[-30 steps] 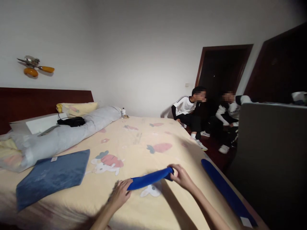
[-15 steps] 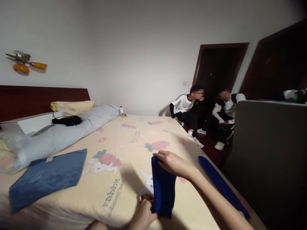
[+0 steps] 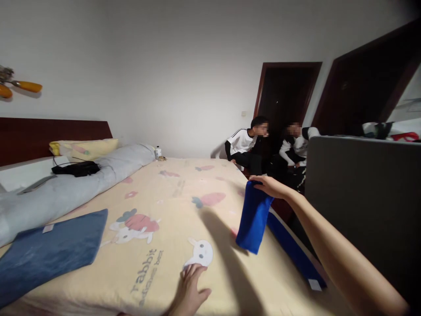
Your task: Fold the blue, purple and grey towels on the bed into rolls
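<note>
My right hand (image 3: 272,186) is closed on the top edge of a folded bright blue towel (image 3: 254,221), which hangs down over the right side of the bed. Beneath my right forearm lies another blue towel (image 3: 291,248), folded into a long strip with a white tag, along the bed's edge. My left hand (image 3: 193,287) rests low over the bedsheet (image 3: 171,259) beside a printed rabbit face, fingers spread and holding nothing. A grey-blue towel (image 3: 62,252) with a white label lies spread out at the left.
A rolled grey quilt (image 3: 108,169) with a black item (image 3: 77,168) on it lies near the headboard (image 3: 66,136). Small bottles (image 3: 158,152) stand at the bed's far corner. Two people (image 3: 243,142) sit beyond the bed. A dark grey panel (image 3: 362,197) rises at the right.
My right hand has carried the folded blue towel up and to the right. My left hand has let go of its lower end and opened. The view has turned slightly right.
</note>
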Demonstrator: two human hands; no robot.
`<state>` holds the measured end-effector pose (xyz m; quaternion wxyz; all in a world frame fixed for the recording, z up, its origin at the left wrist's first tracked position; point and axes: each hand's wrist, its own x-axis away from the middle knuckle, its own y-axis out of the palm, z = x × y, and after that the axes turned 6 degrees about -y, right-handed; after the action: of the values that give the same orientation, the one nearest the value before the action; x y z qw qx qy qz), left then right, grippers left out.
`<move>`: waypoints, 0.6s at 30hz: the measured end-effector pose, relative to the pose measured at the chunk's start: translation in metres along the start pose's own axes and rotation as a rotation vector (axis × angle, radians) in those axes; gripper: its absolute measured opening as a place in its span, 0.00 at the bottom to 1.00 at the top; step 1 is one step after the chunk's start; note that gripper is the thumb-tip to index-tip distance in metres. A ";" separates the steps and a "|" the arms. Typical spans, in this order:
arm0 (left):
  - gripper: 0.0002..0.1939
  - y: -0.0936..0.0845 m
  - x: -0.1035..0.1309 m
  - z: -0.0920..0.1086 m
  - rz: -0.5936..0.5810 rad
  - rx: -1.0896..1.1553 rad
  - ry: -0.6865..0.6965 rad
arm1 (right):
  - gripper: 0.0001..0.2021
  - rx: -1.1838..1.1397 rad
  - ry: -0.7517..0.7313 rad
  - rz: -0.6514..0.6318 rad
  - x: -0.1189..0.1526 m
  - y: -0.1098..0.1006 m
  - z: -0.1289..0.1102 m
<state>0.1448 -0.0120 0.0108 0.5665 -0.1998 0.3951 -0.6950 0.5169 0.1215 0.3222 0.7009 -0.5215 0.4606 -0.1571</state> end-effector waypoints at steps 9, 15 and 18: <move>0.26 0.000 0.003 0.002 0.048 0.012 0.029 | 0.16 0.305 0.031 0.157 0.077 0.025 0.018; 0.22 -0.006 0.006 0.011 0.034 -0.006 0.009 | 0.23 0.314 -0.066 0.004 0.215 0.136 -0.027; 0.20 -0.008 0.007 0.014 0.034 -0.016 0.022 | 0.27 0.337 -0.026 0.022 0.272 0.176 -0.042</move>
<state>0.1483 -0.0223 0.0241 0.5723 -0.1900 0.4104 -0.6841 0.5806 -0.0222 0.0355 0.7860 -0.3933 0.4245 -0.2176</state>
